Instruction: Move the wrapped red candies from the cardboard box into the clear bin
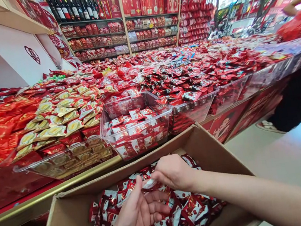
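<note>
A cardboard box [215, 148] holds a heap of small red-and-white candy packets [188, 213]. Over this heap my left hand [138, 211] is turned palm inward, thumb up and fingers loosely spread, with nothing in its grasp. Just above and to the right, my right hand [173, 172] is closed, pinching a candy packet whose pale end [149, 184] sticks out toward my left thumb. The rest of that packet is hidden by the fingers. Beyond the box, a clear plastic bin [138, 124] is partly filled with similar red-and-white packets, stacked in rows.
Heaped bins of wrapped snacks [55, 119] cover the long display counter. Its gold edge [47, 196] runs behind the box. Shelves [125, 37] with bottles and red boxes stand at the back. At the right is a person in dark trousers [299, 87] beside a red plastic bag [299, 22].
</note>
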Motion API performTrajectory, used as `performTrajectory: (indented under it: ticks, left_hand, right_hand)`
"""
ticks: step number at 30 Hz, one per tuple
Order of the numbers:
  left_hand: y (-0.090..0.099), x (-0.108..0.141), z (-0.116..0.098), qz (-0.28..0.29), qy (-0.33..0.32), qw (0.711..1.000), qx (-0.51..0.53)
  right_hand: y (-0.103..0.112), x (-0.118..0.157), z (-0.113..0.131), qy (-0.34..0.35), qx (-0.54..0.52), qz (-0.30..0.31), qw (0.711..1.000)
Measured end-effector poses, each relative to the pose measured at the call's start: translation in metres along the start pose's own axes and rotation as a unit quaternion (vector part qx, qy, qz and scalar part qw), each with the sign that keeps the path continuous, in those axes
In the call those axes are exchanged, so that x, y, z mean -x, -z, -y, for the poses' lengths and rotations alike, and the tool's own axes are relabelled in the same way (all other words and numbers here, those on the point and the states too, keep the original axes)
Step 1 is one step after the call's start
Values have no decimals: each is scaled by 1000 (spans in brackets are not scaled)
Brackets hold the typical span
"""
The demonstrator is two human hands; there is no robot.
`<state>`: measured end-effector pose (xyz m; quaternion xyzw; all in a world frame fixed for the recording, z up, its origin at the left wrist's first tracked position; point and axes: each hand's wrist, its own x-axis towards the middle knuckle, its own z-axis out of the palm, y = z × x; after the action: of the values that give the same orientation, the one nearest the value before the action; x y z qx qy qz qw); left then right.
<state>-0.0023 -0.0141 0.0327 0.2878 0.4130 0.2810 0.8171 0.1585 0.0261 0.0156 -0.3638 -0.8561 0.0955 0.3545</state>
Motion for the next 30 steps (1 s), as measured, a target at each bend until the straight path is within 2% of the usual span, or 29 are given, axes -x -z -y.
performTrajectory:
  ticks: [2,3,6,8,10,12,14,19,22,28,30]
  left_hand:
    - [-1,0,-1,-9,-41,999,7]
    - [-1,0,-1,-33,-70,997,-5]
    - [3,-1,-2,-85,-139,984,-75]
    - [6,-2,-1,-85,-174,974,-116]
    - [9,-2,-1,-84,-203,966,-136]
    - [11,-2,-1,-84,-214,963,-140]
    - [11,-2,-1,-70,-205,968,-129]
    - [13,-2,-5,-62,-194,972,-121]
    - [15,-1,-5,-52,-191,969,-147]
    - [13,4,-5,-45,-164,968,-185]
    - [14,8,-10,-44,-162,968,-186]
  right_hand:
    - [4,3,3,55,-36,33,997]
    - [5,4,4,40,-68,41,996]
    - [8,5,6,-105,-162,46,980]
    - [6,4,5,-195,-219,73,953]
    - [3,4,4,-258,-290,111,915]
    - [-2,5,4,-303,-357,132,874]
    - [-6,7,3,-325,-404,131,845]
    - [-9,8,3,-341,-440,107,824]
    - [-3,5,5,-330,-414,117,840]
    - [9,-2,13,-206,-298,163,917]
    - [20,-8,19,-170,-255,159,938]
